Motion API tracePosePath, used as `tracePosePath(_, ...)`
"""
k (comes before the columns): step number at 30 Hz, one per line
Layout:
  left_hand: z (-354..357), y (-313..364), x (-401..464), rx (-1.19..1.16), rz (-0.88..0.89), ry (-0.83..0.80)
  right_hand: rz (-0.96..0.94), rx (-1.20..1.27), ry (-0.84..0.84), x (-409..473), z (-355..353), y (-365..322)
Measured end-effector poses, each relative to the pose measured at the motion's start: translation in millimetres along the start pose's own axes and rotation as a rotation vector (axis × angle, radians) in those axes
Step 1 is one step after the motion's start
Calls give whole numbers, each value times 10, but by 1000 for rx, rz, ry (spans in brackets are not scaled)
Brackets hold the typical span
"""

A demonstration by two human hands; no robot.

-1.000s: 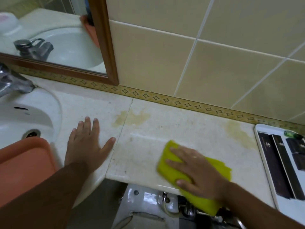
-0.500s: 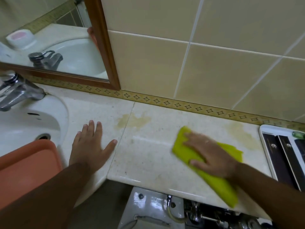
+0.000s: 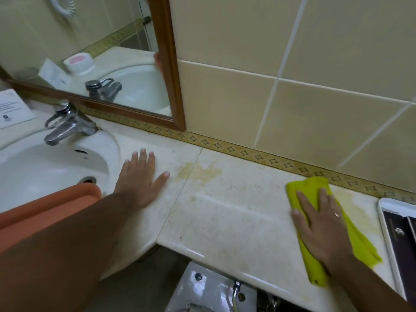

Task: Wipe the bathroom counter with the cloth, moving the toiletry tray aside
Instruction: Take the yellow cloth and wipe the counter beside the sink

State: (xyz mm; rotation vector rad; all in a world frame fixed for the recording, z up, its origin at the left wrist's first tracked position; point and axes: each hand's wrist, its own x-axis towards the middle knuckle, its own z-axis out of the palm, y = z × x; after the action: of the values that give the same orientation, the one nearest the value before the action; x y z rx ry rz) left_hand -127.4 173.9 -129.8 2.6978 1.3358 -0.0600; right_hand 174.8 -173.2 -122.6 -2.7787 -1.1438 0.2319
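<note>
My right hand (image 3: pixel 319 224) presses flat on a yellow-green cloth (image 3: pixel 304 188) on the pale stone counter (image 3: pixel 225 221), close to the back wall at the right. The cloth trails back under my palm toward the counter's front edge. My left hand (image 3: pixel 140 176) lies flat, fingers spread, on the counter beside the sink, holding nothing. The white toiletry tray (image 3: pixel 386 212) with dark sachets sits at the far right edge, just right of the cloth. Yellowish stains mark the counter near the middle seam (image 3: pixel 200 172) and between the cloth and the tray (image 3: pixel 360 208).
A white sink (image 3: pixel 45 167) with a chrome tap (image 3: pixel 67 124) fills the left. An orange basin (image 3: pixel 45 212) rests on the sink's front. A wood-framed mirror (image 3: pixel 173 75) and tiled wall stand behind. A paper card (image 3: pixel 13 109) lies far left. Plumbing shows below the counter edge.
My right hand has slid the cloth away from the front edge, back and to the right toward the wall and tray. My left hand has stayed planted beside the sink.
</note>
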Motion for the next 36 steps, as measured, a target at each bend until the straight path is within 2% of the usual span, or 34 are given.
tracePosePath(1,-50,-33,159,17,-25,24,106,-16,5,5,-9,-56)
tracePosePath(2,-93,-112,323,60,-43,32,90,-61,-19,6,5,-172)
tracePosePath(3,-115,-169,448,107,-44,25,-22,-90,-50,-52,32,-236)
tracePosePath(5,-42,-298,591,141,-33,29,-375,-137,-99,-166,78,-253)
tracePosePath(7,87,-382,675,124,-25,57,-575,-201,-105,-145,81,-221)
tracePosePath(9,153,-406,714,97,-8,56,-597,-180,-95,-8,106,-279)
tracePosePath(11,170,-430,734,68,-6,64,-559,-157,-60,249,122,-684)
tracePosePath(13,156,-425,723,58,4,75,-547,-127,-16,613,197,-1302)
tracePosePath(15,174,-460,689,58,9,75,-527,-117,-49,926,329,-2026)
tracePosePath(17,160,-532,650,38,4,53,-581,-144,-117,833,424,-2663)
tracePosePath(18,152,-524,652,34,6,55,-687,-149,-134,645,511,-2765)
tracePosePath(20,151,-460,669,31,14,72,-959,-132,-148,67,604,-2448)
tracePosePath(22,122,-427,697,22,21,82,-1098,-66,-221,-179,503,-1803)
tracePosePath(24,115,-373,718,50,24,91,-1014,-93,-186,71,298,-1197)
tracePosePath(26,124,-402,718,69,22,81,-856,-148,-171,549,118,-1126)
tracePosePath(30,156,-420,700,50,28,81,-708,-182,-123,1102,216,-2167)
tracePosePath(33,158,-427,700,30,12,85,-801,-178,-135,801,445,-2848)
tracePosePath(36,155,-425,696,14,23,82,-1029,-134,-138,19,542,-2415)
